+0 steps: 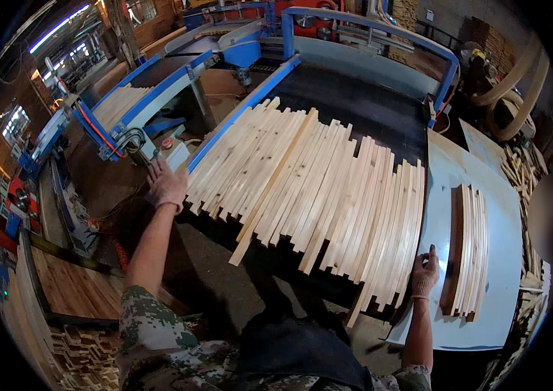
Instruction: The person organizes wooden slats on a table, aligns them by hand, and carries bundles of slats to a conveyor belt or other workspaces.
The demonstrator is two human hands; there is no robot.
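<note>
Many pale wooden strips lie side by side on a black conveyor belt, their near ends uneven. A few strips jut out toward me, one of them left of the middle. My left hand, in a light knit glove, is open at the left side of the row, fingers stretched out toward the blue side rail. At the right side, my right hand, also gloved, is open beside the outermost strips, its fingers slightly bent. Neither hand appears to hold anything.
A pale blue-grey side table at the right bears a small bundle of strips. A red button sits beyond my left hand. Blue-framed machinery spans the belt's far end. Stacked wood stands at lower left; scrap sticks lie far right.
</note>
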